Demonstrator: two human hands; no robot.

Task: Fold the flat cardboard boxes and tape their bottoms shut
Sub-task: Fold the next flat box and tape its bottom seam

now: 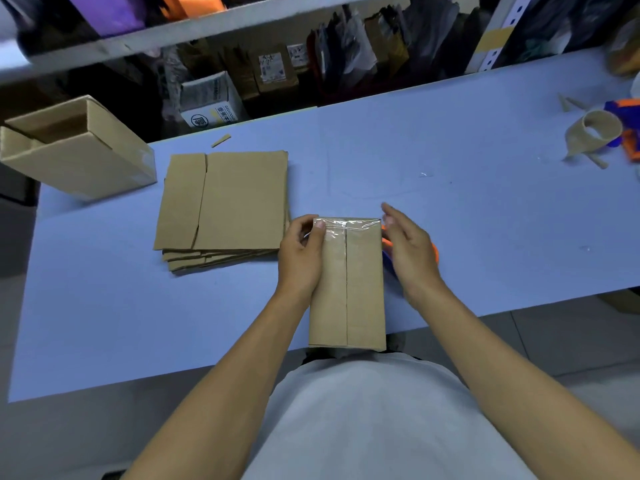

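A folded cardboard box (360, 292) stands bottom-up at the near edge of the blue table (485, 209). Its two flaps meet in a middle seam, and clear tape (349, 224) crosses the far end. My left hand (301, 258) grips the box's left side, thumb pressing on the tape. My right hand (408, 251) hovers at the box's right side with fingers relaxed, just off the cardboard. An orange and blue tape dispenser (434, 252) lies mostly hidden under that hand. A stack of flat cardboard boxes (225, 206) lies to the left.
A finished open box (79, 147) lies at the table's far left corner. An empty tape core (595, 131) and a second orange and blue dispenser (628, 129) sit at the far right. Shelves with bags and cartons stand behind the table.
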